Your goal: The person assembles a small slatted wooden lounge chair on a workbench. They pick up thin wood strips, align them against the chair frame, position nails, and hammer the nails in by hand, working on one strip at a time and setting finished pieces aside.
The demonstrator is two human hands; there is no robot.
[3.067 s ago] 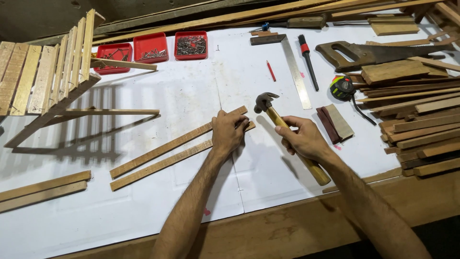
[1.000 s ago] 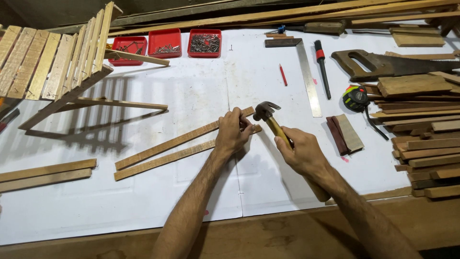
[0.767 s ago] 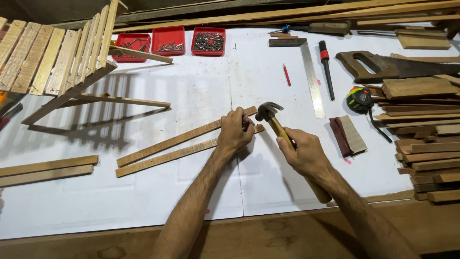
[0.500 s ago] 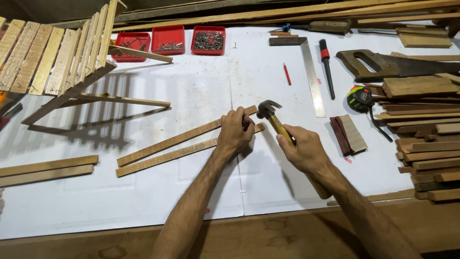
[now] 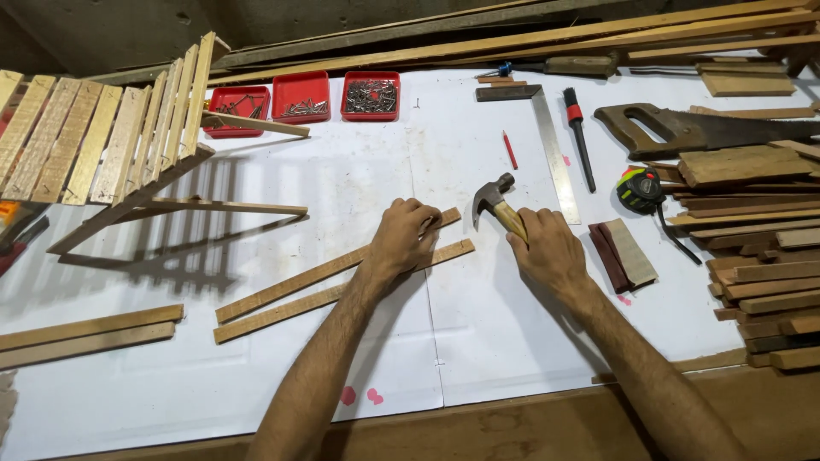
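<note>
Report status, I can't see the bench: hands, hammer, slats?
Left hand pressing upper slat. Right hand gripping hammer, head raised. Lower slat alongside; nothing obstructing.

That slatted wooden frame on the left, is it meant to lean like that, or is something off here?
The slatted frame sits tilted, one side raised off the white sheet, and a loose strip lies across a red tray. Otherwise nothing looks spilled or broken; the left hand rests on two slats, the right hand grips a hammer.
</note>
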